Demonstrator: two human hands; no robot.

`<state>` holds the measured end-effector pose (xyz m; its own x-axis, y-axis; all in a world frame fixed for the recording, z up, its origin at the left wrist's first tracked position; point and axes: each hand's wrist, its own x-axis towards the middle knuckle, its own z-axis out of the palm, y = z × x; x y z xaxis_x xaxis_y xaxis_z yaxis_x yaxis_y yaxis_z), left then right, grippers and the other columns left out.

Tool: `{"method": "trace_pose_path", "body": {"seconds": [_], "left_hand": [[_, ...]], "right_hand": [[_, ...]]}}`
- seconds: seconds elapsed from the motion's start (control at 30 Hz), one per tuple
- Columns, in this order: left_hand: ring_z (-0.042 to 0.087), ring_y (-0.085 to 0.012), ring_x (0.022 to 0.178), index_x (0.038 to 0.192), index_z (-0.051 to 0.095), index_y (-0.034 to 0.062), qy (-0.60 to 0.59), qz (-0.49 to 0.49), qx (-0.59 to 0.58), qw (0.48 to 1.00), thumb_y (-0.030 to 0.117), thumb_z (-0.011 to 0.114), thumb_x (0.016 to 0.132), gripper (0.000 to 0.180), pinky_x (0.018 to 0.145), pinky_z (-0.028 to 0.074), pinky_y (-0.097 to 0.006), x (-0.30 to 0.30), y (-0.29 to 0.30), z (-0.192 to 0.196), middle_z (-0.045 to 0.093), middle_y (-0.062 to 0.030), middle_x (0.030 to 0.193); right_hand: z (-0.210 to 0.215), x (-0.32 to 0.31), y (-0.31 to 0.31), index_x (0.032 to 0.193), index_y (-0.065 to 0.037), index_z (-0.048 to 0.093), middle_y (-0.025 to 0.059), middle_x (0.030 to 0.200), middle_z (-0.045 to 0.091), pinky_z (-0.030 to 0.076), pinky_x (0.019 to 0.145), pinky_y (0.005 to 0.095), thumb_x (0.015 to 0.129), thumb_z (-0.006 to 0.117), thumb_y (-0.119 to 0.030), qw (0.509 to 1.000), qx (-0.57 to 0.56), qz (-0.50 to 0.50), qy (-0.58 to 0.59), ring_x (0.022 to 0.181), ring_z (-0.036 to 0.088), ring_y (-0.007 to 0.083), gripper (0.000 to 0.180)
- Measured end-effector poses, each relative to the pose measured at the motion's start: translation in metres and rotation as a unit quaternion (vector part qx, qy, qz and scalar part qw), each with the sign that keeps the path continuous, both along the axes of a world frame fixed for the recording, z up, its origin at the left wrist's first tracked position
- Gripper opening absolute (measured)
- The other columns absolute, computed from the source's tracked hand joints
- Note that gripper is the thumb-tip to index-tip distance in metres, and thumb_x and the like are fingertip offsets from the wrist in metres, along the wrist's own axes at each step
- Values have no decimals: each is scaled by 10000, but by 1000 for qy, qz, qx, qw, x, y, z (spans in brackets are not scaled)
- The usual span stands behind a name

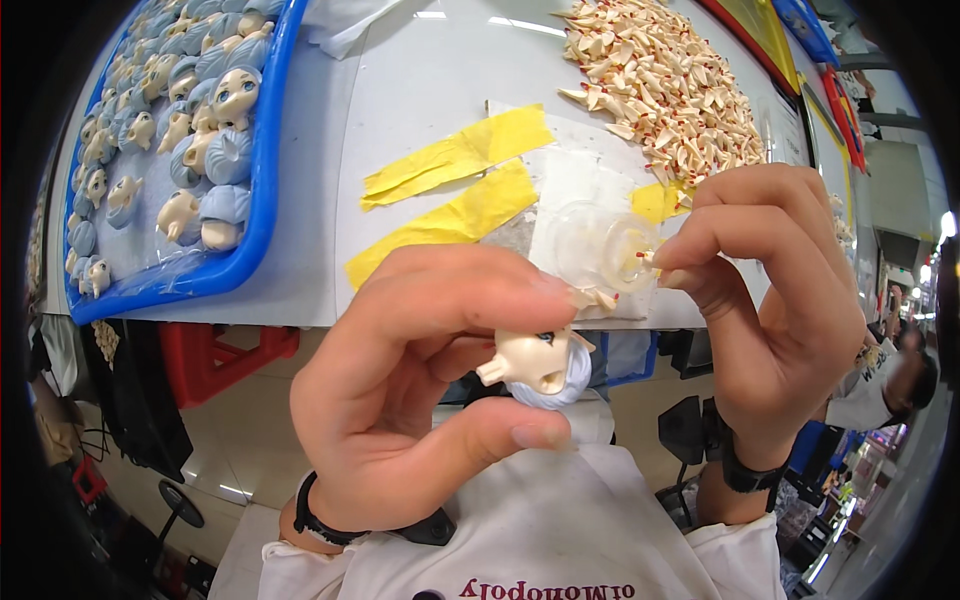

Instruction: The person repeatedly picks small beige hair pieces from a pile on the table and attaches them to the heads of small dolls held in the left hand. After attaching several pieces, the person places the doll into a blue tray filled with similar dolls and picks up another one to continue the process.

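Between the thumb and fingers of my left hand (pixel 400 380) is a small doll head (pixel 530 362) with pale lavender-blue hair. It is tilted, with one painted eye and a hole in its underside showing. My right hand (pixel 775 300) is closed in a pinch on a tiny cream piece (pixel 646 258) with a red tip, over the rim of a small clear plastic cup (pixel 585 245). Another pointed cream piece (pixel 600 299) with a red tip lies by the table edge, just beyond my left fingertips.
A blue tray (pixel 262 225) of blue-haired doll heads stands at the left. At the far right is a large heap of pointed cream pieces (pixel 670 90). Yellow tape strips (pixel 455 155) cross the white table (pixel 410 70). A red stool (pixel 225 360) is below its edge.
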<state>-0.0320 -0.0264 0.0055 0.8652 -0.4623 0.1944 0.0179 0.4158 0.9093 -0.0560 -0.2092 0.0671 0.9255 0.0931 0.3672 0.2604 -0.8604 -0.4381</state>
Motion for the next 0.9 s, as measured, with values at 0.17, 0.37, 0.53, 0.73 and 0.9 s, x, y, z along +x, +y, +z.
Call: {"method": "trace_pose_path", "body": {"seconds": [0.17,0.37,0.53,0.73,0.9], "left_hand": [[575,-224,749,1006,477,-22,-9,-16,26,1000,231,746,679,493,581,500,-251,2,2,1,495,-152,970],[581,-229,755,1007,474,-22,-2,-11,16,1000,240,747,676,503,569,506,-249,2,0,-1,500,-154,971],[585,-223,753,998,475,-24,42,5,16,999,247,758,662,517,581,503,-257,-3,-3,8,521,-140,928],[573,-192,787,978,485,-25,-1,-11,53,999,248,777,644,521,680,472,-270,-1,0,11,532,-127,910],[563,-163,778,966,516,-41,-74,-47,76,993,218,786,635,500,669,450,-252,5,4,9,528,-126,898]], "right_hand": [[-12,-2,9,693,-7,559,76,756,498,365,659,262,574,630,52,996,66,-46,-30,730,472,188,151],[5,1,14,698,-1,556,79,770,492,363,665,255,592,630,56,999,-6,-47,13,739,468,182,141],[-8,-7,13,757,15,546,93,812,496,354,688,245,669,628,35,995,49,-78,-40,773,463,169,122],[1,-18,33,779,-16,536,76,792,451,309,650,216,709,648,-47,957,282,-67,-2,708,397,119,136],[5,-26,40,772,-66,559,49,729,409,303,602,215,684,666,-50,959,271,-64,61,666,373,110,140]]}}
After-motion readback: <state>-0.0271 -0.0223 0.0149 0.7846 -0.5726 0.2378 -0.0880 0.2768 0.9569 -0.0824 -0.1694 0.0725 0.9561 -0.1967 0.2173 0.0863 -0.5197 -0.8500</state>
